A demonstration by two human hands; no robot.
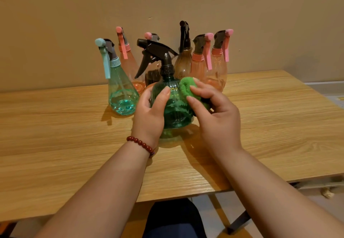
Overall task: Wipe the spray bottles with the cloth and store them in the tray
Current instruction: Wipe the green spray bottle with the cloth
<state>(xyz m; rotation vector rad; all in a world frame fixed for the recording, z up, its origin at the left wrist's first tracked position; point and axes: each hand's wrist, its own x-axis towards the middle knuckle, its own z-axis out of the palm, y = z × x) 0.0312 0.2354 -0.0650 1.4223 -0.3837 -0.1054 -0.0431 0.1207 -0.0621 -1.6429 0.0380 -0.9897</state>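
My left hand grips the green bottle on the bench; my right hand presses the bunched cloth against it.

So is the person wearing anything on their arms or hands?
Just a bracelet of round, dark red beads on the left wrist. Both arms are bare, no sleeves, and the left hand and right hand show no gloves or rings.

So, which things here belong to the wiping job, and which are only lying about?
Job: green bottle, green cloth, left hand, right hand, teal bottle, brown bottle, pink bottles.
Lying about: bead bracelet, table.
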